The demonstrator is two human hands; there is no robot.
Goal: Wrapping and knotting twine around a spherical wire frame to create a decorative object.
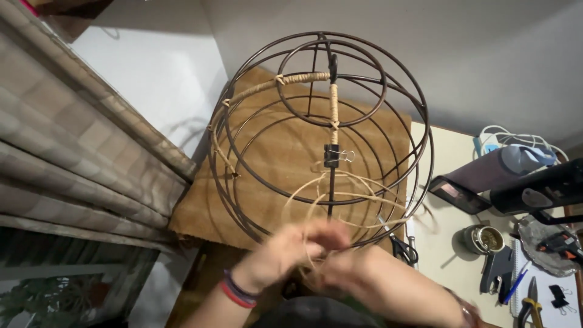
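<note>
A dark round wire frame (376,67) stands on a sheet of brown cardboard (200,212). Pale cane wraps part of its top ribs (333,103), and a black binder clip (331,155) pinches one upright rib. Loose loops of pale cane strand (358,197) hang in front of the frame's lower part. My left hand (285,249) and my right hand (349,267) meet low in the middle, both blurred, fingers closed on the cane strand. Bands circle my left wrist (238,290).
A folded curtain (73,152) fills the left side. On the cream table (443,243) at right lie scissors (402,249), a small round tin (481,238), a dark bottle (486,170), white cables (504,136), pliers (531,300), clips and pens.
</note>
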